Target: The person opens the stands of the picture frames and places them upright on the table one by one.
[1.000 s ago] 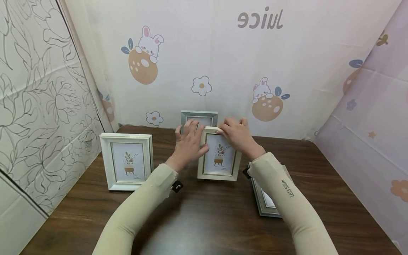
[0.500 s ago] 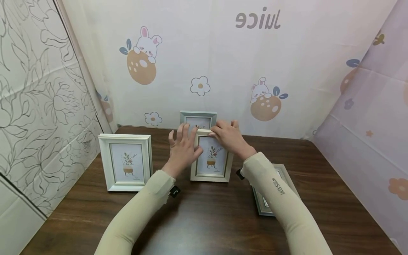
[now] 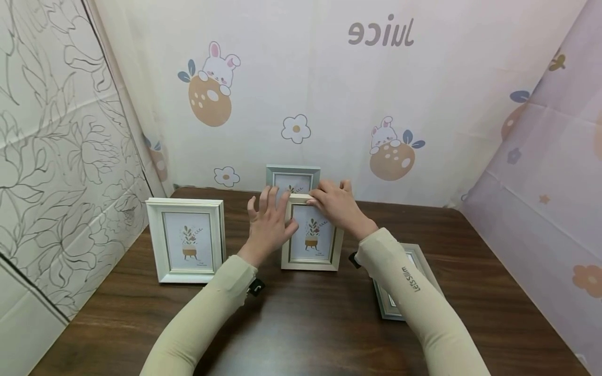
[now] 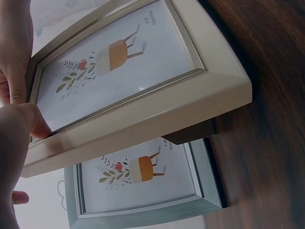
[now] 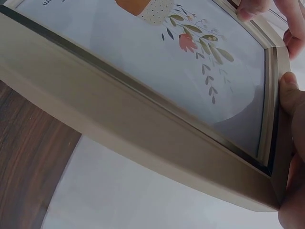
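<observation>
A cream picture frame (image 3: 311,235) with a potted-plant print stands upright on the table in the head view. My right hand (image 3: 339,208) grips its top edge near the right corner. At its left side, my left hand (image 3: 265,227) has the thumb on the front border, with fingers raised past the edge. In the left wrist view that thumb presses the cream border, and a dark stand (image 4: 190,134) shows behind the frame. Close behind stands a grey-green picture frame (image 3: 308,169), partly hidden by the cream one and my hands.
A white picture frame (image 3: 189,240) stands at the left of the dark wooden table (image 3: 301,324). To the right, a grey picture frame (image 3: 420,261) lies flat, partly under my right forearm. A patterned curtain (image 3: 301,78) hangs behind the table.
Both hands have shifted the cream frame a little to the left and slightly nearer. More of the grey-green frame behind shows now. The other frames stay put.
</observation>
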{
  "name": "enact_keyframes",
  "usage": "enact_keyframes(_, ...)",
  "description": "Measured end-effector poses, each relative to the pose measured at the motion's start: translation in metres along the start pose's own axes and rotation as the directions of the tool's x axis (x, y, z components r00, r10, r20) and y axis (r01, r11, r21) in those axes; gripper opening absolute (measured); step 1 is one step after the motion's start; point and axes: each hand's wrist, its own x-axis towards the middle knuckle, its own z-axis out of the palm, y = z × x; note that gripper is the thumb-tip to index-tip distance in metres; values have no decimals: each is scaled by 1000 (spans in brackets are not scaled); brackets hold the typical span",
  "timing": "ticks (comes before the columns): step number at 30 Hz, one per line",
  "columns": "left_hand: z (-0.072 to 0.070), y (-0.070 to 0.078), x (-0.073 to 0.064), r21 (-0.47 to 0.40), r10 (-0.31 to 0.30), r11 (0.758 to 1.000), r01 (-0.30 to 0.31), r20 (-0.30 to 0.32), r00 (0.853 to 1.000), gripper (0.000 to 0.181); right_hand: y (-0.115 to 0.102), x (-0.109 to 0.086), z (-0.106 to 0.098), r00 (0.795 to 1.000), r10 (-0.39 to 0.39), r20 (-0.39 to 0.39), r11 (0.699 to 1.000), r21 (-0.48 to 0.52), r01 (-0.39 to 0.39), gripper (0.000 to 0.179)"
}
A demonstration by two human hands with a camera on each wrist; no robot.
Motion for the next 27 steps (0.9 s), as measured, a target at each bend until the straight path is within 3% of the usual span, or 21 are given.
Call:
enact_keyframes(6, 1, 0, 0, -17, 3, 1000, -4, -28, 1000, 65, 0, 0, 0, 1000, -17, -17, 1000, -7, 17, 30)
enact_keyframes(13, 2, 1, 1, -27, 9, 1000, -10, -12, 1000, 67, 2, -1, -3, 999, -35, 1, 999, -11, 35, 31)
enact_keyframes(20, 0, 3, 0, -44, 10, 999, -10, -2, 1000, 69, 9, -7, -10, 999, 16, 49, 999, 45, -19, 36)
enact_keyframes(27, -7, 10, 1, -94, 31, 995, -33, -24, 999, 72, 23, -19, -24, 997, 69, 37, 997, 41, -71, 35)
